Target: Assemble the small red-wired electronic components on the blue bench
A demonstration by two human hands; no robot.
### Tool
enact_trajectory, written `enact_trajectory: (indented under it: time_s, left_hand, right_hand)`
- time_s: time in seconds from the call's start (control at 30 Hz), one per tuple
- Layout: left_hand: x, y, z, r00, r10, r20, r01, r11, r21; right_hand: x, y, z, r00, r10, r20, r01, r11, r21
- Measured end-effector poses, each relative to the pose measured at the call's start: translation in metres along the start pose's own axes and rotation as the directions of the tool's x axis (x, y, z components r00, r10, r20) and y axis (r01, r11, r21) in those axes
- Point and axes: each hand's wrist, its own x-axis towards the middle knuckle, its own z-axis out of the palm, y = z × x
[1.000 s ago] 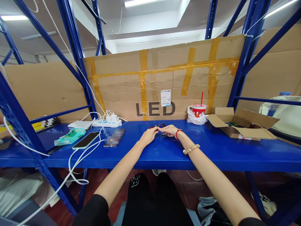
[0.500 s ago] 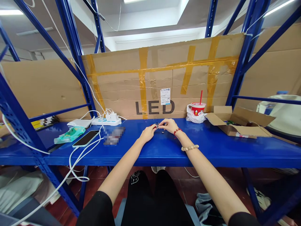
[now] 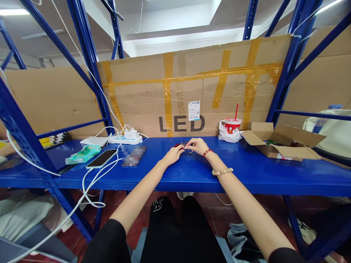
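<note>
there, tiny dark red-tipped parts (image 3: 183, 144)

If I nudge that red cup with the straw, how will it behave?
The cup is tall for its base and carries an upright straw, so it probably tips easily. It sits in a crumpled plastic bag, which would likely drag or bunch rather than slide cleanly.

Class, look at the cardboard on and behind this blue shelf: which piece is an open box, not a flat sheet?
The small cardboard box at the right, beside the red drink cup. Its flaps are spread open; the taped LED sheet and the plain sheet stand flat.
</note>
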Motion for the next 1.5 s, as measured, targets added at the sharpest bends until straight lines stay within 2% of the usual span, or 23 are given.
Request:
enact_trajectory:
  time_s: [0.23,0.37,0.47,0.57,0.67,0.8,0.9,1.03,1.5]
  left_hand:
    - [-0.004,0.006,-0.003,0.999,0.02,0.026,-0.022,0.998,0.05]
    - [-0.006,0.01,-0.005,0.998,-0.029,0.052,0.024,0.995,0.101]
    - [-0.006,0.013,-0.006,0.996,-0.072,0.049,0.064,0.989,0.136]
    - [-0.005,0.013,-0.005,0.995,-0.093,0.039,0.087,0.986,0.145]
    - [-0.002,0.011,-0.004,0.994,-0.108,0.028,0.103,0.986,0.133]
    - [0.0,0.008,-0.003,0.99,-0.141,-0.016,0.142,0.986,0.089]
    - [-0.001,0.006,-0.003,0.991,-0.133,-0.019,0.134,0.988,0.078]
    - [-0.002,0.007,-0.003,0.996,-0.091,-0.008,0.091,0.992,0.087]
    - [-0.004,0.009,-0.004,0.996,-0.087,0.021,0.083,0.986,0.142]
  right_hand:
    - [0.0,0.006,0.003,0.991,0.084,0.102,-0.092,0.993,0.077]
    - [-0.003,0.003,0.003,0.967,0.191,0.171,-0.208,0.974,0.089]
    - [-0.004,-0.001,0.005,0.951,0.259,0.167,-0.279,0.954,0.108]
    - [-0.004,-0.003,0.007,0.95,0.28,0.135,-0.298,0.946,0.132]
    - [-0.004,-0.002,0.007,0.962,0.242,0.125,-0.26,0.954,0.15]
    - [-0.002,0.0,0.005,0.991,0.109,0.081,-0.124,0.971,0.203]
    - [-0.002,0.0,0.003,0.997,0.067,0.042,-0.074,0.976,0.206]
    - [-0.003,0.001,0.004,0.998,0.053,0.032,-0.058,0.978,0.199]
    - [-0.005,0.0,0.005,0.996,0.083,0.029,-0.088,0.966,0.243]
